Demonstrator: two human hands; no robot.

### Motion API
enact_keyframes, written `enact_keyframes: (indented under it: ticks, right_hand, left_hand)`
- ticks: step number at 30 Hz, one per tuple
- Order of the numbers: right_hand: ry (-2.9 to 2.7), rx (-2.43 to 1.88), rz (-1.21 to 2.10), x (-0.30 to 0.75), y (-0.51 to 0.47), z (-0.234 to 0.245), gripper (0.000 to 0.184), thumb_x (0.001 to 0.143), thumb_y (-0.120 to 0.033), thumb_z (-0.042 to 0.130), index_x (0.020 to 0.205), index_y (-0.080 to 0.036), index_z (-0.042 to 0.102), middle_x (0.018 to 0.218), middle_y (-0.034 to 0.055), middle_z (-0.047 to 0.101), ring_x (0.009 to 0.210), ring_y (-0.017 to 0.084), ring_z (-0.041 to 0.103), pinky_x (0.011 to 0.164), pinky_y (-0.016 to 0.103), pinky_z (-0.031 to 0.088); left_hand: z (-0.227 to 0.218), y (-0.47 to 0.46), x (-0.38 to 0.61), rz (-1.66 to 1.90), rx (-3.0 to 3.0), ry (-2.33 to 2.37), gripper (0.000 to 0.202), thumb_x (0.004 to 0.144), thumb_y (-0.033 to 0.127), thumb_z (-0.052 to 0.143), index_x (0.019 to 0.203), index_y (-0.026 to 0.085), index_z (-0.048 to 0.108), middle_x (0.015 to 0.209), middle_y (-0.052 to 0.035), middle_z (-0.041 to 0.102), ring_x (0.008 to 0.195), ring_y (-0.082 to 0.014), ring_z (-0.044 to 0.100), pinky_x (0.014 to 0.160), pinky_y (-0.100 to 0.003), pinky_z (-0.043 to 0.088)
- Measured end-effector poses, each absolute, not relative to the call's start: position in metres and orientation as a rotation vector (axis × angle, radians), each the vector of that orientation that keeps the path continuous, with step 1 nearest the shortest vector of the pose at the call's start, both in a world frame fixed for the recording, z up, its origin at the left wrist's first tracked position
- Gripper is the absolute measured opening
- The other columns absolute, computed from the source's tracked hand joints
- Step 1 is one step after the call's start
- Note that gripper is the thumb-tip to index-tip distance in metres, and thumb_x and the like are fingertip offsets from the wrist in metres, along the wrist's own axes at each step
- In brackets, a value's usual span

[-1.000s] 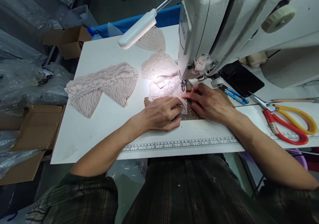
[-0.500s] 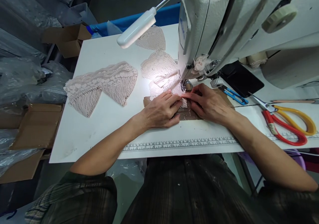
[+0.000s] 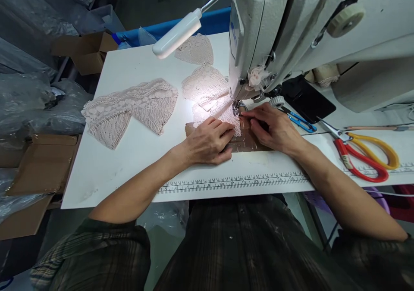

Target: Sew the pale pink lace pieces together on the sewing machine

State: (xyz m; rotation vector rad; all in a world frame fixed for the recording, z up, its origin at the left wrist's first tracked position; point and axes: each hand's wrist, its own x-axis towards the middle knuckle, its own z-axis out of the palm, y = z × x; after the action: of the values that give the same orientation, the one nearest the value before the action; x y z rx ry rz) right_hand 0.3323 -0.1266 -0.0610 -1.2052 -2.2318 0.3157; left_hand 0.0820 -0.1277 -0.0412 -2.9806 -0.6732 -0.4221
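So the pale lace [image 3: 223, 108] is sitting by the foot of the sewing machine [image 3: 247, 32], partly on a brown board [image 3: 250, 143], with the lamp [image 3: 177, 33] washing out its pattern and the left hand [image 3: 211, 141] covering some of it, fingers bent, so I can't tell if they're pinching or just lying there. The right hand [image 3: 273, 126] is reaching in beside the foot, but its fingertips are too tiny to read, so no clue whether it's gripping anything. The machine is running out of frame up top and partly hiding a black phone [image 3: 310, 99].
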Motion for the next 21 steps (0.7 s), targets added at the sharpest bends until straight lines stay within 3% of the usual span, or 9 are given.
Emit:
enact_keyframes:
  ticks: [5, 10, 17, 21]
  right_hand:
    - [-2.210, -1.148, 0.314, 0.3316, -0.1253, -0.0601, 0.038, 0.098, -0.024, 0.048, 0.124, -0.018, 0.075, 0.105, 0.0112, 0.067, 0.090, 0.019, 0.064, 0.082, 0.035, 0.056]
    - [-2.308, -1.095, 0.250, 0.3314, -0.1263, -0.0625, 0.036, 0.095, -0.023, 0.052, 0.119, -0.025, 0.079, 0.108, 0.0100, 0.066, 0.092, 0.018, 0.063, 0.084, 0.033, 0.056]
    - [-2.421, -0.998, 0.163, 0.3328, -0.1265, -0.0617, 0.035, 0.096, -0.022, 0.052, 0.116, -0.026, 0.080, 0.109, 0.0107, 0.063, 0.095, 0.019, 0.060, 0.085, 0.033, 0.056]
    - [-2.437, -1.018, 0.140, 0.3309, -0.1275, -0.0608, 0.034, 0.097, -0.023, 0.051, 0.116, -0.025, 0.079, 0.107, 0.0118, 0.063, 0.093, 0.020, 0.060, 0.084, 0.034, 0.057]
  left_hand:
    - [-0.0444, -0.1284, 0.0824, -0.432, -2.966, -0.690, 0.033, 0.097, 0.030, 0.052, 0.114, 0.008, 0.069, 0.117, -0.0171, 0.069, 0.095, -0.0283, 0.067, 0.085, -0.044, 0.051]
    - [-0.0449, -0.1299, 0.0838, -0.449, -2.937, -0.686, 0.033, 0.097, 0.029, 0.050, 0.111, 0.006, 0.069, 0.113, -0.0170, 0.070, 0.095, -0.0274, 0.066, 0.087, -0.043, 0.053]
    - [-0.0437, -0.1315, 0.0859, -0.471, -2.886, -0.715, 0.030, 0.096, 0.033, 0.052, 0.109, 0.013, 0.071, 0.108, -0.0114, 0.072, 0.094, -0.0253, 0.066, 0.103, -0.051, 0.050]
    - [-0.0427, -0.1304, 0.0859, -0.491, -2.877, -0.716, 0.031, 0.096, 0.033, 0.051, 0.106, 0.012, 0.071, 0.106, -0.0122, 0.073, 0.091, -0.0262, 0.065, 0.096, -0.048, 0.050]
